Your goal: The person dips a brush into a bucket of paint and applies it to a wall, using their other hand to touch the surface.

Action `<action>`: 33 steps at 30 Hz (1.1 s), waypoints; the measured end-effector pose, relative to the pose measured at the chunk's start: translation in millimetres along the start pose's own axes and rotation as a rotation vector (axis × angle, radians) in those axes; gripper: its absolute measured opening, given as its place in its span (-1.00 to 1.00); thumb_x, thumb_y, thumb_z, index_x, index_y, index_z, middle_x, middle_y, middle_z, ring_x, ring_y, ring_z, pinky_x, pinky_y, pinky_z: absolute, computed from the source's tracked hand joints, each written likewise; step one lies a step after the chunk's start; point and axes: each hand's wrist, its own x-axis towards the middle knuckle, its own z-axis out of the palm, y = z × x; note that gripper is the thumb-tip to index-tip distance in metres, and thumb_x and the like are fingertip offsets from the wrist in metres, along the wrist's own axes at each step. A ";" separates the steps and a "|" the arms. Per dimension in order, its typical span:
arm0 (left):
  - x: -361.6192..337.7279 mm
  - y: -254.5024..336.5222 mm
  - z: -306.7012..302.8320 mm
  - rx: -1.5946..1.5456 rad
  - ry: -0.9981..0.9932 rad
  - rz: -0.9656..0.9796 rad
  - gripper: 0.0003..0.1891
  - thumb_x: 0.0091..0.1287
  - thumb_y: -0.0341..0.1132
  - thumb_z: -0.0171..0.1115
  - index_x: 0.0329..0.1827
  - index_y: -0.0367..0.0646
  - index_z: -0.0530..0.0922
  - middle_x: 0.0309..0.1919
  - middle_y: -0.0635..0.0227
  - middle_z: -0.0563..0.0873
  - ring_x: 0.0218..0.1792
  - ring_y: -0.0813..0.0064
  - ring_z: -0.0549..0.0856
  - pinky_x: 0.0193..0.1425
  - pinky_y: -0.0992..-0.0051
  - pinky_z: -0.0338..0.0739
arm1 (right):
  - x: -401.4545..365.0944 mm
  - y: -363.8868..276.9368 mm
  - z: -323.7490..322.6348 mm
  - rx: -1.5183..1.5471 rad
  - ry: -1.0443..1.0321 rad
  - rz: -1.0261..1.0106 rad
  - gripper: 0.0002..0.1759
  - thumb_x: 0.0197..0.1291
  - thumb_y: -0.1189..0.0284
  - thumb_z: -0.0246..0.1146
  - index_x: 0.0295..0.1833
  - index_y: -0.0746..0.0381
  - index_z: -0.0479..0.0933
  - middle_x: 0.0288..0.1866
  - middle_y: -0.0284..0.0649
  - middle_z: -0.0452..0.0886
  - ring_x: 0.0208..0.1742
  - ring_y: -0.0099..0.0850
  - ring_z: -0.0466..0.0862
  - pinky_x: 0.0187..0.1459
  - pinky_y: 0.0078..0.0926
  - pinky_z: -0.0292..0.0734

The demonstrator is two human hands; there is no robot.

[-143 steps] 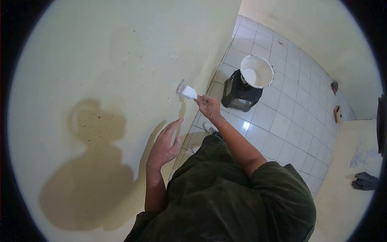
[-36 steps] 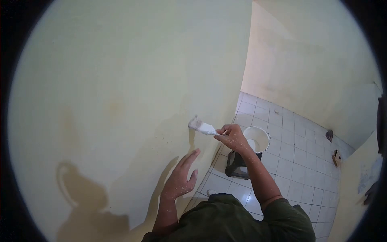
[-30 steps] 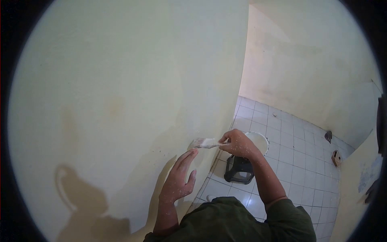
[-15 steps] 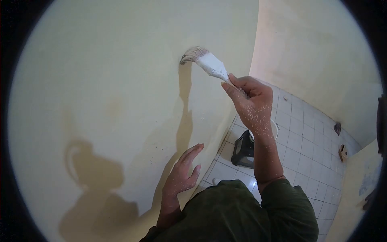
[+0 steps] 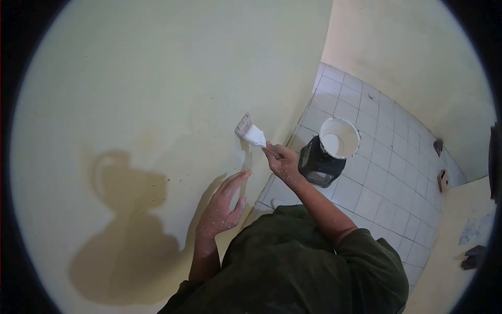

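Observation:
My right hand (image 5: 282, 161) is closed around the handle of a paintbrush (image 5: 251, 132). White paint coats the lower part of the brush, and its greyish bristles point up and left at the pale yellow wall (image 5: 172, 73). Lower down and to the left, my left hand (image 5: 222, 209) is held up beside the wall with the thumb apart and the fingers stretched out, holding nothing. Small white specks of paint dot both hands and the right forearm.
On a dark stool (image 5: 320, 166) stands a white bucket (image 5: 340, 119) with paint inside, right of my right hand. White floor tiles (image 5: 387, 183) run along the wall's foot. A brownish object (image 5: 443, 181) lies by the far wall.
My right hand and the paintbrush have moved down along the wall, closer to my body. The bucket, mostly behind my forearm before, now shows fully. My left hand has shifted slightly left and up.

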 end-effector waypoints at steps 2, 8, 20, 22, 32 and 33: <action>3.5 3.0 -0.1 -0.004 -0.011 -0.024 -0.35 0.34 -0.53 0.19 0.56 -0.12 0.39 0.46 0.05 0.52 0.49 0.00 0.48 0.60 0.15 0.34 | -14.6 37.6 -0.1 -0.009 -0.048 0.043 -0.86 0.33 0.41 0.44 -0.19 0.28 0.72 -0.55 -0.01 0.59 -0.64 -0.28 0.53 -0.50 -0.35 0.42; 8.5 7.6 3.8 0.008 -0.043 -0.002 -0.38 0.37 -0.52 0.19 0.54 -0.13 0.40 0.45 0.04 0.51 0.46 -0.03 0.49 0.54 0.15 0.41 | -36.3 98.7 -37.8 -0.613 -0.395 0.231 -0.75 0.11 0.24 0.47 -0.13 0.11 0.77 -0.32 -0.05 0.76 -0.23 0.05 0.76 -0.19 -0.04 0.65; 24.4 14.0 32.5 -0.061 -0.110 -0.092 -0.36 0.33 -0.53 0.16 0.54 -0.11 0.43 0.45 0.06 0.55 0.47 0.00 0.51 0.59 0.13 0.34 | 99.5 -126.5 -83.5 -0.105 -0.067 0.018 -0.85 0.19 0.37 0.48 -0.16 0.18 0.79 -0.43 -0.02 0.71 -0.50 -0.28 0.69 -0.37 -0.39 0.56; 27.5 15.2 37.6 -0.057 -0.111 -0.112 -0.37 0.33 -0.53 0.16 0.53 -0.11 0.44 0.44 0.05 0.56 0.47 0.00 0.52 0.59 0.13 0.34 | 105.5 -131.4 -79.3 0.075 0.030 -0.101 -0.90 0.24 0.43 0.45 -0.19 0.22 0.78 -0.49 -0.03 0.66 -0.59 -0.31 0.59 -0.44 -0.43 0.50; 45.6 20.0 41.9 -0.028 -0.107 -0.142 -0.39 0.35 -0.52 0.16 0.52 -0.12 0.46 0.42 0.03 0.57 0.45 0.00 0.54 0.57 0.14 0.37 | 25.8 50.6 -7.2 0.023 -0.090 0.061 -0.74 0.37 0.42 0.42 -0.37 0.32 0.61 -0.60 0.00 0.48 -0.63 -0.19 0.45 -0.51 -0.32 0.40; 47.3 20.1 42.0 -0.018 -0.105 -0.155 -0.40 0.35 -0.52 0.16 0.51 -0.12 0.46 0.42 0.03 0.58 0.45 0.00 0.54 0.57 0.14 0.37 | 17.2 67.4 -8.6 -0.017 -0.112 0.060 -0.73 0.38 0.41 0.41 -0.36 0.32 0.60 -0.58 0.03 0.50 -0.61 -0.12 0.49 -0.50 -0.29 0.42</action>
